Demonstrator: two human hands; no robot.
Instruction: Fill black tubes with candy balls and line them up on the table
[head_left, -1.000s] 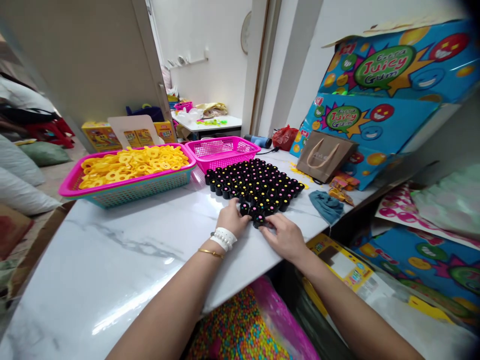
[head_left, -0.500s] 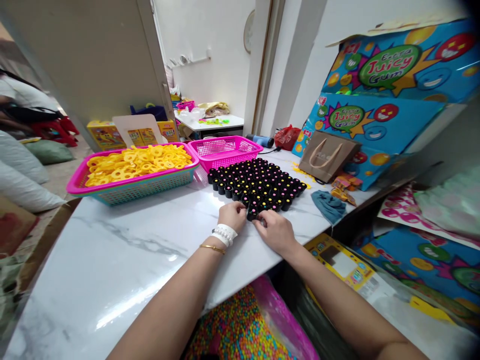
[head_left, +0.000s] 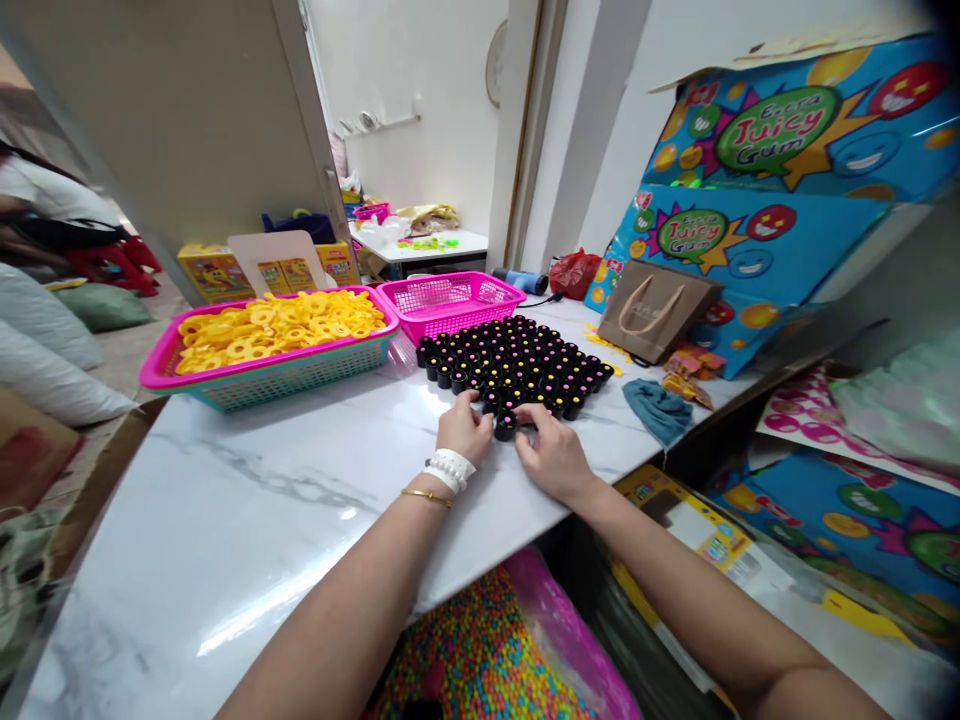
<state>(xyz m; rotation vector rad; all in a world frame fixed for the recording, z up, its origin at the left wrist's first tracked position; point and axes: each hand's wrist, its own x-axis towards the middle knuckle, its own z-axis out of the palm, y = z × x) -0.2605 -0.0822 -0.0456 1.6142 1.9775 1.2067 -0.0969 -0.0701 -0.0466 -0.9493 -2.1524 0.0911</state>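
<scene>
Small black round containers (head_left: 517,365) stand upright in a tight block on the marble-patterned table (head_left: 300,520), with pink or yellow dots in their tops. One black container (head_left: 506,424) projects at the near corner, between my hands. My left hand (head_left: 463,432) is at the block's near left edge, index finger and thumb apart, beside the containers. On the other side, my right hand (head_left: 553,455) has its thumb and index finger parted close to the corner container; whether they touch it is unclear. Neither hand visibly grips anything.
Yellow ring-ended plastic pieces (head_left: 285,325) fill a pink-rimmed basket (head_left: 161,372) at left. Behind the block sits a pink basket (head_left: 450,322). A paper bag (head_left: 652,320) and blue cloth (head_left: 660,410) lie right. Below the table edge are colourful small balls (head_left: 480,650).
Both hands' fingers have parted a little, and the right fingers have shifted slightly right. The corner container shows more fully now. The block of containers looks the same.
</scene>
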